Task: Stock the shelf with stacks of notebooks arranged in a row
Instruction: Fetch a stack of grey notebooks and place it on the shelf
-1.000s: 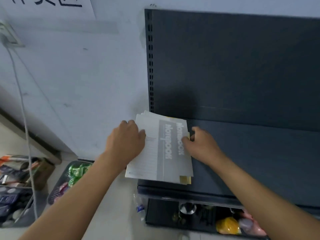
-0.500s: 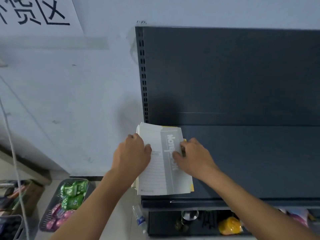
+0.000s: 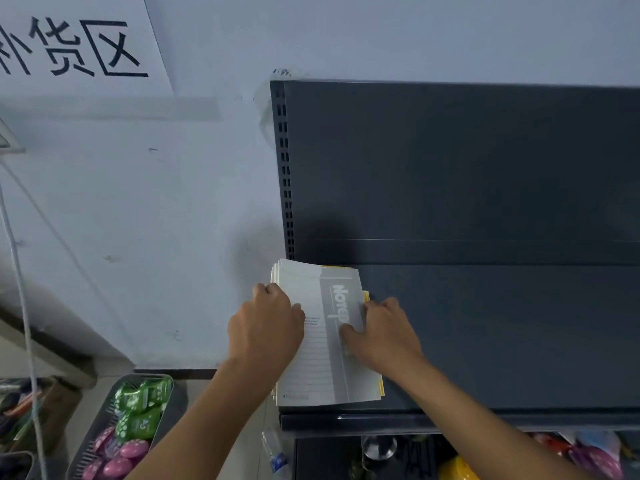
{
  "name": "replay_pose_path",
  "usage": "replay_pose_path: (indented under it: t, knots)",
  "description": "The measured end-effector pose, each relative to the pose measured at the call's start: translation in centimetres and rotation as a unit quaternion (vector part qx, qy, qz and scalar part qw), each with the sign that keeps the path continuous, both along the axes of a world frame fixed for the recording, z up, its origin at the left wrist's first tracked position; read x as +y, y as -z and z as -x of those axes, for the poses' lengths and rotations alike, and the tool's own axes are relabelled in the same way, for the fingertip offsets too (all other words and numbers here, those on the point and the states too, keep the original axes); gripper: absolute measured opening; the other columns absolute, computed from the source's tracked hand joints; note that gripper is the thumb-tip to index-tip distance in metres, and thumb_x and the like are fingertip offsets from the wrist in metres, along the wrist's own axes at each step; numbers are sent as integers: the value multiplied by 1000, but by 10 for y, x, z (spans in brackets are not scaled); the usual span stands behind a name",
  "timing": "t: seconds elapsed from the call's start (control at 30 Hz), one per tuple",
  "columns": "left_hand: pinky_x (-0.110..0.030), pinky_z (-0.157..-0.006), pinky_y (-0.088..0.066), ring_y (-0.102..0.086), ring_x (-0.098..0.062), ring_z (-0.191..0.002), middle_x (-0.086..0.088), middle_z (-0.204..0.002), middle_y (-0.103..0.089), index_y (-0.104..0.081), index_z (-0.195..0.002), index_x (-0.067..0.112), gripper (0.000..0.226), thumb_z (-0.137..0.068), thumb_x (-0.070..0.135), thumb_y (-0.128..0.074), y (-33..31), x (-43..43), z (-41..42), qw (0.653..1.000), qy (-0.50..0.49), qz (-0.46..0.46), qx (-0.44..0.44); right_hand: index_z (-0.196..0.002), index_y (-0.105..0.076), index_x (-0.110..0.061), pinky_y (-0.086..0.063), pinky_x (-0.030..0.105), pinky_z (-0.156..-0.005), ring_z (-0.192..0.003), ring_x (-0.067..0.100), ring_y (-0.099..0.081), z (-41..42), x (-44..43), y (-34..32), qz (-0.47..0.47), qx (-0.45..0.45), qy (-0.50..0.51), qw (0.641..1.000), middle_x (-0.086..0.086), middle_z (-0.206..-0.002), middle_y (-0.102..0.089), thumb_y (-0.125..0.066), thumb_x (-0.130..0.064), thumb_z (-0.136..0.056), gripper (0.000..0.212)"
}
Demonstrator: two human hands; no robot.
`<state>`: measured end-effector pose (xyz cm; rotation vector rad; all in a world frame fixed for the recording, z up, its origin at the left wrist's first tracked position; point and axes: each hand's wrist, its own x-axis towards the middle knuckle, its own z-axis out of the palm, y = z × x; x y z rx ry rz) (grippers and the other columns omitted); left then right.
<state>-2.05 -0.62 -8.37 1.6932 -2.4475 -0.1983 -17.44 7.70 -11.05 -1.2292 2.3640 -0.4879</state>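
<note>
Stack of notebooks [image 3: 311, 375] on the shelf [image 3: 502, 341], left end — left hand [image 3: 265, 327] and right hand [image 3: 381, 332] grip its 2 side edges, fingers curled.

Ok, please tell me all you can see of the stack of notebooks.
The stack of notebooks lies flat at the left end of the dark shelf. Its top cover is pale grey with ruled lines and a darker band with white lettering. Yellow edges show beneath on the right. The left hand holds its left side, the right hand its right side.
</note>
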Motion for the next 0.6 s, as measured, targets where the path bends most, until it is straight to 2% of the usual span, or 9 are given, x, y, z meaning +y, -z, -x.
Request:
replay_pose_path:
  t: [0.1, 0.33, 0.47, 0.6]
  knots:
    - [-29, -56, -41, -50, -18, -68, 0, -92, -47, -51, -105, 10, 31, -101, 39, -41, -1, 2, 2, 1000, -3, -1, -5, -114, -58, -15, -51, 40, -90, -113, 24, -51, -1, 2, 2, -1, -27, 16, 1000, 3, -119, -44, -57, -50, -90, 43]
    - [-28, -57, -41, -49, -18, -67, 0, -88, -47, -50, -101, 9, 28, -99, 37, -45, -8, 7, 0, 1000, -14, -4, -13, -95, -53, -16, -42, 28, -75, -111, 18, -45, -13, 12, -1, 45, 63, -35, 996, -2, -111, -38, -53, -43, -96, 27]
    - [-27, -48, -31, -43, -12, -56, 2, -72, -47, -43, -87, 11, 22, -98, 30, -49, -12, 6, -6, 999, -37, -17, 25, -93, -57, -16, -43, 28, -77, -112, 17, -43, -17, 11, 2, 65, 54, -44, 995, -2, -116, -41, -55, -44, -93, 28]
    - [-26, -46, -28, -44, -12, -56, 1, -70, -49, -41, -84, 12, 23, -98, 28, -50, -14, 7, -10, 998, -42, -22, 46, -97, -61, -17, -49, 30, -84, -111, 17, -43, -16, 9, 5, 77, 48, -47, 995, -1, -116, -42, -56, -45, -92, 29]
